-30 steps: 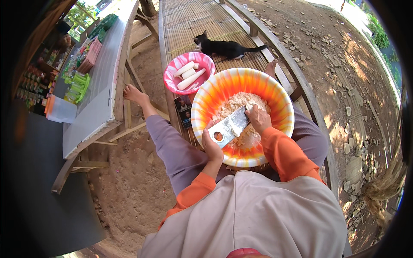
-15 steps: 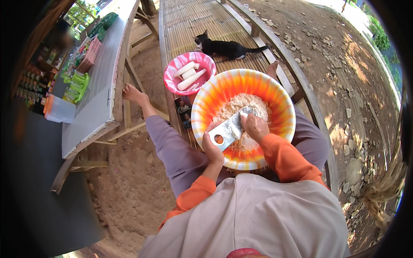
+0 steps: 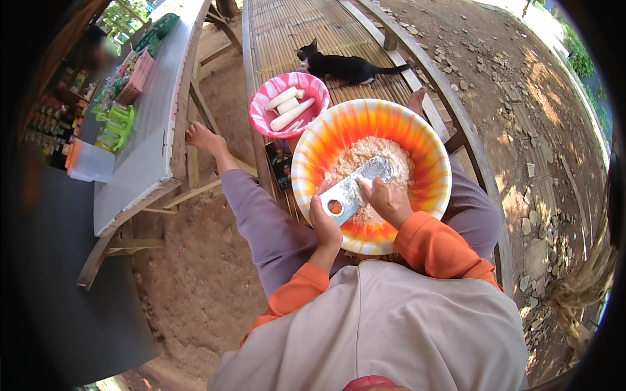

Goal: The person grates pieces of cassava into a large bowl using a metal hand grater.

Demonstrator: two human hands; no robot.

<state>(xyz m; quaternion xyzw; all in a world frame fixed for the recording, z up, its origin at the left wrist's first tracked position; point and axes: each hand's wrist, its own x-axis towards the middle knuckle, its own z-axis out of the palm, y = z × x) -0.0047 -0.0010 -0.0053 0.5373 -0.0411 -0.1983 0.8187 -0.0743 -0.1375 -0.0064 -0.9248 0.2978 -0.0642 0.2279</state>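
Outdoors: dirt ground, slatted bamboo bench (image 3: 293,26). Glossy orange striped plastic bowl (image 3: 417,137) on lap. Left fingers (image 3: 324,218) grip flat metal grater (image 3: 355,189); right fingers (image 3: 389,201) closed, contents hidden, over crumbly white gratings (image 3: 365,156).

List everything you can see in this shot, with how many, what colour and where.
large bowl: one, orange, yellow and white, on the person's lap
grated pulp: one pale heap, inside the large bowl
grater: one, metal, slanted over the large bowl
small bowl: one, pink and white, on the slatted bench
peeled roots: several, white, in the small bowl
cat: one, black, on the slatted bench beyond the bowls
table: one, grey top, at left
left hand: holds the grater's lower end
right hand: pressed on the grater's face
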